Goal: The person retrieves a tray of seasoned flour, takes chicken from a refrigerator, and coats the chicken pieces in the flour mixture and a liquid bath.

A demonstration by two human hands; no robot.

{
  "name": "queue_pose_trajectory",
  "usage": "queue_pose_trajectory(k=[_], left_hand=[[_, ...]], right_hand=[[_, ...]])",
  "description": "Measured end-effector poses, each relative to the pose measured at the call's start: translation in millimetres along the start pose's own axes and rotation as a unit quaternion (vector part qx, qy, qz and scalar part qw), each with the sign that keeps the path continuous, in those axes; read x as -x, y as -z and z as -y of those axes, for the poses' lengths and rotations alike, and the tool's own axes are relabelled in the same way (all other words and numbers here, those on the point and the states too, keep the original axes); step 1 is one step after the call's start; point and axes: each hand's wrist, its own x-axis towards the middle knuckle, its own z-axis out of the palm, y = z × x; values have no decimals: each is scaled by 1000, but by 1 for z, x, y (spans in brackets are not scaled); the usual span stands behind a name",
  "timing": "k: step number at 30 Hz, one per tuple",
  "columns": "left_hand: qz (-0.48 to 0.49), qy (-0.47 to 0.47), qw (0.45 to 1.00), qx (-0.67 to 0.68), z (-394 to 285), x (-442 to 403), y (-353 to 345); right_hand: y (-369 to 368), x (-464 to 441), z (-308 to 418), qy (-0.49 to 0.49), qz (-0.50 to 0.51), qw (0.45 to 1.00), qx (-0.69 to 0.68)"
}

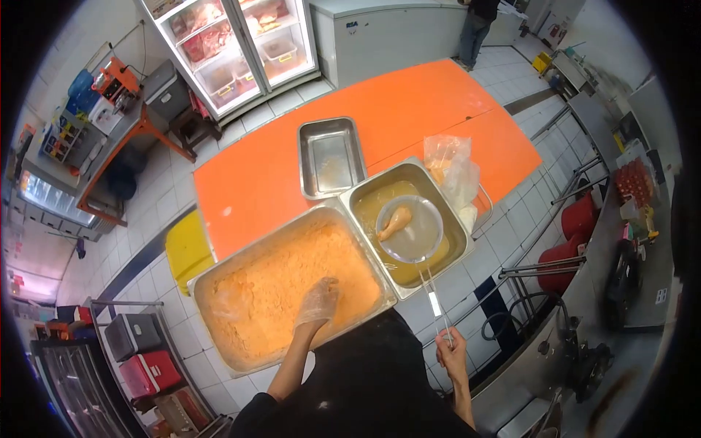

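My left hand point(318, 303), in a clear plastic glove dusted with flour, is down at the orange breading flour point(274, 274) in a wide metal tray point(207, 321). Its fingers point forward and are partly lost in the flour and glove, so I cannot make out their grip. My bare right hand point(451, 349) is closed round the long wire handle of a round strainer point(427, 250). The strainer's basket sits in a deep metal pan point(461, 244) of yellowish liquid. One chicken drumstick point(395, 222) lies in the basket.
An orange table point(255, 182) carries the pans. Behind them stands a shallow metal pan point(307, 157); a plastic bag point(454, 171) lies at the right. A yellow bin point(188, 248) is at the left. A person point(477, 33) stands far back by a white chest freezer point(398, 40).
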Motion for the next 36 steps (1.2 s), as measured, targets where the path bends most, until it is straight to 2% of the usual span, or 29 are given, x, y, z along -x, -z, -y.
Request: queue_pose_trajectory(k=[5, 7, 10, 14, 15, 17, 18, 19, 21, 23, 24, 25, 26, 27, 28, 29, 31, 33, 34, 35, 36], left_hand=[[51, -15, 999, 5, 32, -6, 1], [91, 1, 995, -48, 34, -13, 0], [77, -27, 996, -46, 42, -18, -3], [54, 8, 998, -44, 71, -19, -11], [54, 35, 996, -58, 70, -20, -8], [55, 60, 994, -76, 86, -21, -10], [74, 33, 991, -102, 111, -23, -22], [95, 5, 987, -126, 126, -22, -30], [113, 27, 987, -108, 108, -10, -26], [124, 47, 987, -91, 81, -1, -17], [138, 96, 984, -54, 66, 3, -14], [151, 143, 978, -16, 55, 4, -14], [152, 140, 978, -18, 48, 6, -20], [110, 83, 990, -35, 42, 12, -29], [67, 26, 996, -49, 36, 15, -38], [66, 25, 996, -48, 32, 10, -48], [168, 72, 983, -8, 24, -10, -61], [188, 81, 979, -11, -24, -21, -41], [198, 88, 976, -13, -24, -26, -49], [209, 94, 973, -15, -25, -30, -58], [149, 88, 985, -6, 8, -42, -93]], right_hand=[[-7, 0, -5, 3, -15, 1000, 1], [-4, -1, -9, 1, -15, 1000, 3], [-2, -1, -15, 7, -11, 1000, 4], [-2, 21, 8, -23, -34, 999, 25], [1, 25, 12, -13, -45, 997, 68], [11, 28, 17, 24, -57, 986, 152], [9, 33, 27, 19, -57, 987, 151], [6, 38, 42, 64, -58, 972, 216], [7, 46, 56, 119, -57, 933, 334], [5, 49, 66, 155, -44, 913, 376], [3, 48, 68, 190, -32, 889, 416], [0, 45, 69, 190, -34, 889, 414], [-2, 40, 69, 239, -27, 867, 436], [-3, 38, 69, 287, -20, 841, 458], [-6, 37, 72, 286, -22, 841, 458], [-9, 35, 75, 279, -36, 855, 436], [-10, 32, 76, 276, -46, 867, 412], [-3, 28, 71, 173, -60, 923, 337], [1, 24, 65, 177, -56, 923, 337], [6, 18, 57, 139, -49, 948, 283], [10, 12, 52, 99, -40, 968, 228]])
